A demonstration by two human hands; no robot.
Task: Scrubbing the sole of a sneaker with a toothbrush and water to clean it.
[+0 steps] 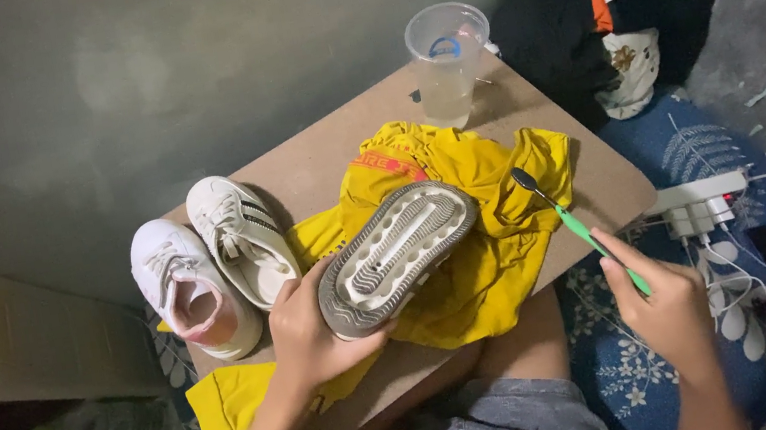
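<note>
My left hand (312, 335) grips the heel end of a white sneaker (397, 255) turned sole-up, its grey and white tread facing me. The shoe rests over a crumpled yellow shirt (481, 261) spread on a small brown table (319, 159). My right hand (668, 304) holds a green toothbrush (579, 228) by its handle. The dark bristle head points up and left, a little right of the sole and apart from it.
Two more white sneakers (214, 266) stand upright at the table's left edge. A clear plastic cup (447, 62) with some liquid sits at the far corner. A dark bag and clothes (605, 10) lie behind. A white power strip (700, 203) with cables lies on the blue floral mat at right.
</note>
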